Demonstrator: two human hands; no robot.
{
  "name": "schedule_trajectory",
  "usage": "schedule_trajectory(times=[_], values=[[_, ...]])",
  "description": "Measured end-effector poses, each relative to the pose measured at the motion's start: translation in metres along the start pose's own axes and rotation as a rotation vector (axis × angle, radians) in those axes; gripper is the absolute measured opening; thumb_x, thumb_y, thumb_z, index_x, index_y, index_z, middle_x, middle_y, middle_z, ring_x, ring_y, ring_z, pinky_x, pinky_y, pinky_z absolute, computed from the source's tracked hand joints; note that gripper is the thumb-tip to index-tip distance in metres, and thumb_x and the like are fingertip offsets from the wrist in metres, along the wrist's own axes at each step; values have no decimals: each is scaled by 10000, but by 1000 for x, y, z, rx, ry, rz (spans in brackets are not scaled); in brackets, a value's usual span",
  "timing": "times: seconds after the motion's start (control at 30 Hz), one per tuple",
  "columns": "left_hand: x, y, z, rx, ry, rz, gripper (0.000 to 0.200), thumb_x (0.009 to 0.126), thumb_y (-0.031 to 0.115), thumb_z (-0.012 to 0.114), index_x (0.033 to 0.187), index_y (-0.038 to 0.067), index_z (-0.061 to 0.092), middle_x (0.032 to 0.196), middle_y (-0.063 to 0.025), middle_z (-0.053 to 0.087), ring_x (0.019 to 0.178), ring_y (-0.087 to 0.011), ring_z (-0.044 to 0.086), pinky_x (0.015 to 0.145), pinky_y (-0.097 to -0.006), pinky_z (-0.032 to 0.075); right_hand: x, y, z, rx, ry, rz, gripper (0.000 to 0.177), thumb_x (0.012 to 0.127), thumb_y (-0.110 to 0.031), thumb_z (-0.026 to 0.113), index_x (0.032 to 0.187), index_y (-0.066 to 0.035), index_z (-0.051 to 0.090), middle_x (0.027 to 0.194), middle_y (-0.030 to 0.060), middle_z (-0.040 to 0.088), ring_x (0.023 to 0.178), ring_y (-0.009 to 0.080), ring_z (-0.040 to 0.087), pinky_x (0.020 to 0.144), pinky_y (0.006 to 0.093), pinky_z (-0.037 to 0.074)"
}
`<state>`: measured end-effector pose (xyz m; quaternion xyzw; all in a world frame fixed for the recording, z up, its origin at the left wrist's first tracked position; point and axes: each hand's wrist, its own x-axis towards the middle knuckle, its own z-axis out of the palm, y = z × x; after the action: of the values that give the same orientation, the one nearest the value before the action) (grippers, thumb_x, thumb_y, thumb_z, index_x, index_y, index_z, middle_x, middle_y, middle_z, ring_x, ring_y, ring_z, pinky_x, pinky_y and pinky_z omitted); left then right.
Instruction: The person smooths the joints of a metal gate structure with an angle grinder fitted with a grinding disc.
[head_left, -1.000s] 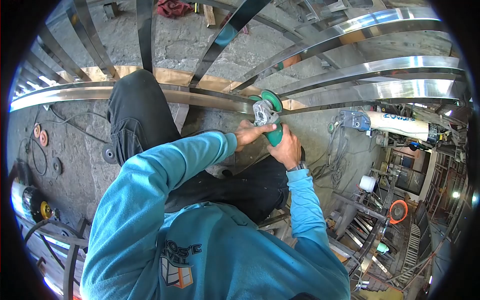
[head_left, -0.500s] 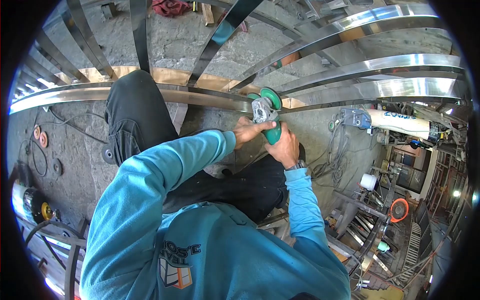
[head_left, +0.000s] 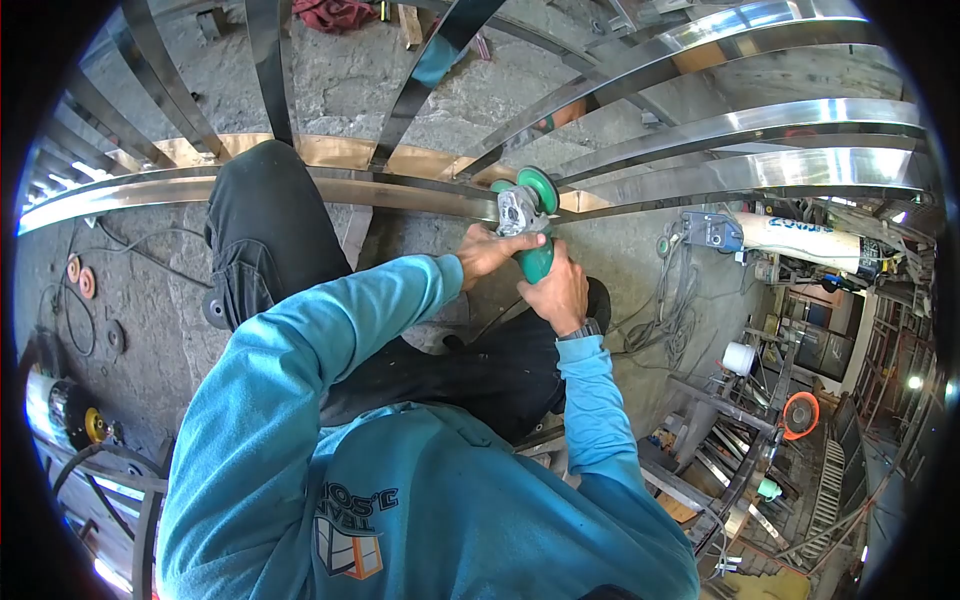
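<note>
An angle grinder [head_left: 518,212] with a grey metal head and green body is held in both my hands. My left hand [head_left: 485,252] is closed around its front part, thumb lying across the body just behind the head. Wrapped round the green rear body is my right hand [head_left: 558,290], with a watch on that wrist. The grinder's green disc [head_left: 540,189] stands tilted right at the long shiny metal rail [head_left: 420,196], where flat polished bars [head_left: 690,185] fan out from it. The edge of the disc overlaps the rail in this view.
My bent knee [head_left: 275,200] crosses over the rail on the left. Loose discs [head_left: 87,281] and a cable lie on the concrete floor. At right are a gas cylinder [head_left: 790,235], coiled cables [head_left: 675,320], an orange-rimmed fan [head_left: 800,415] and metal racks. A red cloth [head_left: 333,14] lies beyond the bars.
Both hands and the grinder have shifted slightly left and up along the rail. My grip on the grinder looks the same.
</note>
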<state>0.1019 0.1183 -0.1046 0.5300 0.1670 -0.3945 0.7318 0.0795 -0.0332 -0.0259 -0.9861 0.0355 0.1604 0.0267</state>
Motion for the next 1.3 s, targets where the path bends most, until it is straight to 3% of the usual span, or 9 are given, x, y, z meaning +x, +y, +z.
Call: schedule_trajectory(times=[0.27, 0.37, 0.43, 0.47, 0.53, 0.67, 0.9, 1.13, 1.3], values=[[4, 6, -17, -39, 4, 78, 1057, 598, 694, 858, 1208, -144, 651, 1319, -326, 576, 1322, -409, 508, 1083, -492, 402, 0, -25, 10, 90, 35, 67, 633, 661, -220, 789, 1193, -22, 508, 969, 308, 696, 939, 515, 661, 817, 564, 535], [12, -4, -16, -58, -67, 85, 1097, 603, 705, 853, 1245, -155, 625, 1240, -288, 619, 1147, -335, 605, 956, -458, 475, -12, -29, 2, 98, 38, 78, 615, 667, -220, 786, 1180, -22, 509, 954, 301, 698, 932, 512, 662, 811, 565, 534], [12, -17, -5, -25, 91, 95, 1005, 625, 720, 838, 1140, -127, 675, 1000, -183, 656, 887, -229, 610, 746, -402, 484, -21, -28, -1, 97, 39, 67, 607, 671, -220, 785, 1175, -23, 510, 945, 295, 699, 927, 510, 662, 806, 568, 533], [11, -23, 0, -25, 87, 94, 1005, 625, 720, 838, 1140, -127, 675, 1000, -183, 656, 887, -229, 610, 746, -402, 484, -29, -25, -3, 62, 43, 76, 592, 676, -218, 782, 1166, -26, 511, 937, 290, 700, 920, 510, 661, 801, 572, 529], [2, -32, 11, -76, 16, 27, 843, 659, 721, 831, 967, -52, 698, 758, -53, 573, 651, -144, 510, 561, -356, 386, -46, -23, -10, 17, 36, 101, 566, 682, -210, 778, 1146, -30, 507, 945, 283, 699, 910, 514, 656, 792, 587, 521], [-32, -42, 22, -216, -212, -95, 616, 729, 632, 849, 816, 57, 646, 626, 15, 500, 493, -94, 416, 452, -312, 297, -71, -14, -17, -93, -24, 122, 580, 696, -187, 785, 1187, -43, 514, 1047, 254, 685, 934, 480, 673, 798, 562, 544], [-30, -64, 28, -377, -247, -136, 454, 793, 488, 859, 848, 84, 658, 710, 9, 575, 517, -83, 420, 454, -263, 290, -71, -8, -5, -37, 40, 104, 605, 703, -188, 782, 1223, -42, 508, 1020, 254, 681, 921, 481, 673, 791, 562, 544], [-26, -41, 22, -540, -168, -45, 500, 759, 547, 865, 857, 103, 658, 731, 19, 560, 594, -98, 449, 554, -280, 349, -36, -28, -5, 15, 80, 37, 532, 713, -151, 749, 1177, -49, 511, 947, 283, 696, 896, 510, 662, 767, 587, 523], [4, -47, 17, -467, -151, -5, 563, 745, 586, 861, 788, 73, 632, 662, -21, 539, 540, -125, 477, 490, -310, 350, -20, -36, 6, -1, 95, 25, 555, 710, -161, 774, 1183, -50, 508, 945, 278, 699, 893, 505, 668, 757, 586, 528]])
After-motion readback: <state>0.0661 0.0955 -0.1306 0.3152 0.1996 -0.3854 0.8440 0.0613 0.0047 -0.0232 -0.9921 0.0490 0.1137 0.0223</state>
